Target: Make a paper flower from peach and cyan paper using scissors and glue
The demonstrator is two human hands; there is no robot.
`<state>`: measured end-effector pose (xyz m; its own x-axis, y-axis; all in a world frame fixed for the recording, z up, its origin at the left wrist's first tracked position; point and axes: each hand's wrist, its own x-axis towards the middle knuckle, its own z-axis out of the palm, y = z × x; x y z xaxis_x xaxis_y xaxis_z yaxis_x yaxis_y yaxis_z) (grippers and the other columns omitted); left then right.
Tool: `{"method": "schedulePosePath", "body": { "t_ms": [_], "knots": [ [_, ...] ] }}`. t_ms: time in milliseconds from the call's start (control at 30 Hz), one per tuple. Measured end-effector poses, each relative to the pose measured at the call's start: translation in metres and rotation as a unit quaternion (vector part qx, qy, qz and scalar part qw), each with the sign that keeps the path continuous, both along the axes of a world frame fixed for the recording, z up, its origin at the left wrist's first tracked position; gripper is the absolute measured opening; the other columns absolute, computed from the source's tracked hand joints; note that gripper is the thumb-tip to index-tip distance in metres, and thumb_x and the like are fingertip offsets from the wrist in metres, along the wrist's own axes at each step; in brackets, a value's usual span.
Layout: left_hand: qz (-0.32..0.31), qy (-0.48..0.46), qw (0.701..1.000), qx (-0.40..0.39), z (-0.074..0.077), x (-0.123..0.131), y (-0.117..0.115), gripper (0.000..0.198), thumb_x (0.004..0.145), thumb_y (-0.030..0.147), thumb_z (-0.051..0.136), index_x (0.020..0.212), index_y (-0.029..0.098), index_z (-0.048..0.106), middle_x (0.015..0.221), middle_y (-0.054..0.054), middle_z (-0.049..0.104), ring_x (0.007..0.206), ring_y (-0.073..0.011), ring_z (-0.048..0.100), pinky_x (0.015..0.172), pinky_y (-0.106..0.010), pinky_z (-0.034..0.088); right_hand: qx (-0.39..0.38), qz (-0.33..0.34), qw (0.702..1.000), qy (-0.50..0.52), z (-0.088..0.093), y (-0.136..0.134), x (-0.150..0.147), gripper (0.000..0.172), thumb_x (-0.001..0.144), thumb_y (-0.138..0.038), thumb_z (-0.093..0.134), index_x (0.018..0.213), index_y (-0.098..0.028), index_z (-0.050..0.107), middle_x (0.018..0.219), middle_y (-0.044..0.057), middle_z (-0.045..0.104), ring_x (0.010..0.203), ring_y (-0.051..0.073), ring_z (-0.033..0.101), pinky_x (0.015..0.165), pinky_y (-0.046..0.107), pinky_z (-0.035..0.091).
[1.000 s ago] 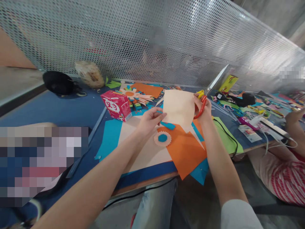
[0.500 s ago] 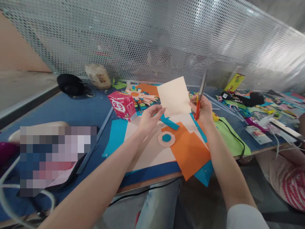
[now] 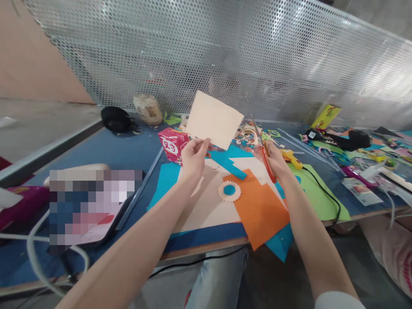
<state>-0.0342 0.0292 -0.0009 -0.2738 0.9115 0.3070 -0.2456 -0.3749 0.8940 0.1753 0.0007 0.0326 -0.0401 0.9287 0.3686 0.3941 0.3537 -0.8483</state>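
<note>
My left hand (image 3: 192, 157) pinches the lower edge of a cream paper sheet (image 3: 213, 119) and holds it up above the table. My right hand (image 3: 273, 159) is closed round orange-handled scissors (image 3: 264, 152), with the blades pointing up and away, to the right of the sheet and apart from it. Below both hands lie an orange sheet (image 3: 259, 206), a larger cream sheet (image 3: 206, 206) and a scalloped cream disc with a blue centre (image 3: 229, 190). A blue paper strip (image 3: 230, 165) lies between my hands.
A pink box (image 3: 172, 143) stands behind my left hand. A yellow glue gun (image 3: 291, 158) with a black cable lies on green paper (image 3: 318, 193) at the right. Paper scraps and tools litter the far right. Perforated metal mesh (image 3: 225, 56) walls the back. A blurred-out flat object sits at the left.
My left hand has lifted the cream sheet up and leftwards, away from the scissors. My right hand has lowered and tilted the scissors. The view has shifted right.
</note>
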Motion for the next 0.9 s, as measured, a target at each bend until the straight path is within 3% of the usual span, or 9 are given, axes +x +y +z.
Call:
{"method": "schedulePosePath", "body": {
  "t_ms": [133,200,500,633,900],
  "knots": [
    [0.020,-0.051,0.998,0.020,0.005,-0.003,0.001,0.021,0.065,0.033,0.065,0.070,0.016,0.053,0.059,0.001,0.061,0.056,-0.0116,0.061,0.046,-0.019,0.042,-0.014,-0.011,0.980,-0.197,0.002,-0.005,-0.005,0.031,0.063,-0.041,0.065,0.065,-0.020,0.042,0.069,-0.001,0.048,0.064,0.014,0.043,0.063,0.029,0.034],
    [0.027,-0.062,0.997,0.028,0.007,-0.004,0.000,0.021,0.065,0.033,0.066,0.069,0.017,0.052,0.058,0.001,0.061,0.055,-0.0110,0.060,0.046,-0.019,0.042,-0.033,0.003,0.970,-0.239,0.003,-0.008,-0.007,0.031,0.066,-0.045,0.060,0.066,-0.019,0.044,0.069,0.000,0.050,0.064,0.015,0.045,0.061,0.028,0.034],
    [0.060,-0.068,0.995,0.029,0.007,-0.006,0.002,0.021,0.067,0.033,0.065,0.071,0.017,0.052,0.059,0.002,0.060,0.058,-0.0114,0.061,0.046,-0.019,0.040,-0.085,-0.007,0.960,-0.265,0.001,-0.010,-0.004,0.038,0.064,-0.056,0.060,0.067,-0.019,0.053,0.066,0.002,0.054,0.061,0.015,0.048,0.056,0.026,0.034],
    [0.032,-0.051,0.998,0.024,0.005,-0.003,0.001,0.020,0.067,0.032,0.065,0.070,0.017,0.053,0.059,0.001,0.061,0.056,-0.0106,0.060,0.047,-0.019,0.041,-0.098,0.006,0.956,-0.275,0.001,-0.011,-0.007,0.039,0.066,-0.056,0.058,0.061,-0.019,0.047,0.058,-0.001,0.048,0.053,0.012,0.043,0.049,0.024,0.030],
    [0.002,-0.011,0.999,0.033,0.004,0.006,-0.009,0.016,0.069,0.029,0.064,0.067,0.017,0.053,0.061,0.000,0.063,0.055,-0.0110,0.060,0.049,-0.021,0.041,-0.178,0.045,0.946,-0.266,0.012,-0.020,-0.013,0.037,0.067,-0.054,0.058,0.067,-0.018,0.052,0.064,0.000,0.053,0.059,0.013,0.048,0.054,0.025,0.034]
  ]
}}
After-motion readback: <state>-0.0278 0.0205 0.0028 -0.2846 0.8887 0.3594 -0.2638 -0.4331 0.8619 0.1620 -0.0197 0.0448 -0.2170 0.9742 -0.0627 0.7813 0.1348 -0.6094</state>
